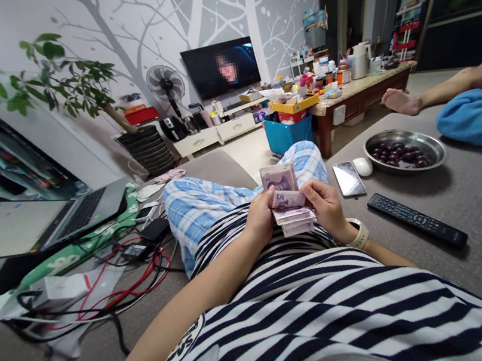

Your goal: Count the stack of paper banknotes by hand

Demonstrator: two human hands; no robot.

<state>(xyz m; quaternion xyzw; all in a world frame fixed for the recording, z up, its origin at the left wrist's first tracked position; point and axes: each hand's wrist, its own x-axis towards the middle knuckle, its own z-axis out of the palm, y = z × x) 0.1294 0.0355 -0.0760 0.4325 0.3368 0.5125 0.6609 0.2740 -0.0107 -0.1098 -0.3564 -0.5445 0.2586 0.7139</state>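
A bundle of purple banknotes [288, 199], several of them marked with a 5, is held over my lap between both hands. My left hand [261, 216] grips the notes from their left side, thumb on top. At the right edge, my right hand [326, 204] pinches the notes between thumb and fingers; a pale watch [358, 234] is on that wrist. Some notes stand up behind the hands and others fan out downward. Beneath them are the blue checked trousers [194, 205] and the striped shirt [296, 305] I wear.
On the sofa to my right lie a phone [349, 179], a white mouse [362, 166], a remote control [416, 219] and a steel bowl [439, 154] of dark fruit. Another person's foot [401, 102] rests beyond. To the left are a laptop [78, 214] and tangled cables [147, 279].
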